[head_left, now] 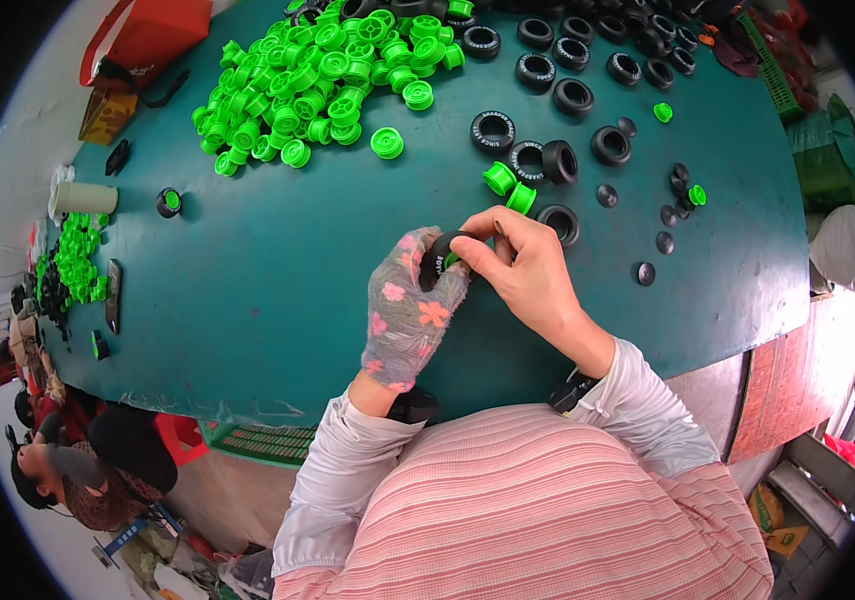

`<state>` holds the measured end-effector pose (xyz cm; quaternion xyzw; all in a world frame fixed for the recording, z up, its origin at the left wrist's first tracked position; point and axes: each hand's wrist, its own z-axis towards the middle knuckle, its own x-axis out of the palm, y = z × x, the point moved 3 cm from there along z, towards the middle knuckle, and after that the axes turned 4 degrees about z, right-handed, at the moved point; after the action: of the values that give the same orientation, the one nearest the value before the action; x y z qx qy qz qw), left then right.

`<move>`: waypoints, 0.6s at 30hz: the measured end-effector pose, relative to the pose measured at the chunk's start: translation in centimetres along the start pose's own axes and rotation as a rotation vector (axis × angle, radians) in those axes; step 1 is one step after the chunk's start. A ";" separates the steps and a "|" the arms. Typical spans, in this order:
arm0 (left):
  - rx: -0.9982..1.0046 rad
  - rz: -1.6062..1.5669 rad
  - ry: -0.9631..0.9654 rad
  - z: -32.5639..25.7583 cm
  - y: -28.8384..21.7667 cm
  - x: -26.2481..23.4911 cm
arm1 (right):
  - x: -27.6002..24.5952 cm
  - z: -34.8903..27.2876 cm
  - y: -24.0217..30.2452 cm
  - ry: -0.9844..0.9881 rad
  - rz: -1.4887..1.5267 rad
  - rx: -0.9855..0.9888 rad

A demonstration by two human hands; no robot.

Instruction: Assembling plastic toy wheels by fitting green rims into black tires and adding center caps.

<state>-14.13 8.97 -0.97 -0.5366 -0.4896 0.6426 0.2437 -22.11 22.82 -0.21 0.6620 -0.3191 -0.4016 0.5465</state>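
Biggest first: note green tabletop [267, 290], spread across most of the view. On it, at far side left of centre, see heap of green hubs [317, 90]. To the right of that, see scattered black tyres [550, 165], some just beyond the fingers.

At near side, around centre, see both hands up at one workpiece. Left hand [407, 310], in flowered glove: wrapped firmly round held tyre [436, 262] from the left. Right hand [537, 270], bare: pinched onto the same tyre's right side with thumb and fingers; can't tell whether also gripping rubber only or hub too.

Find held tyre between both hands, over tabletop, with pale lettering on sidewall. Looks like rubber or soft plastic. Expect light, springy, grippy against skin and glove, not fragile. Take hold round the tread; go easy on hard squeezing, likely to pull the opening oval.

Inside the opening, see held hub [451, 260], mostly hidden by fingers. Judge as stiff plastic, light, smooth, probably slippery. Hold by outer rim, or press square on face with thumb; could jam if cocked.

Smallest: see small black discs [607, 196] right of the hands. Look thin; best pinched by edge.
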 end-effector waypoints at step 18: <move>-0.309 -0.595 -0.017 -0.2 0.1 -0.1 | 0.5 0.4 -0.8 0.084 0.328 0.107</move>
<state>-13.93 8.88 -0.97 -0.3955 -0.7185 0.4659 0.3320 -22.30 22.37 -1.07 0.6452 -0.4208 -0.2616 0.5815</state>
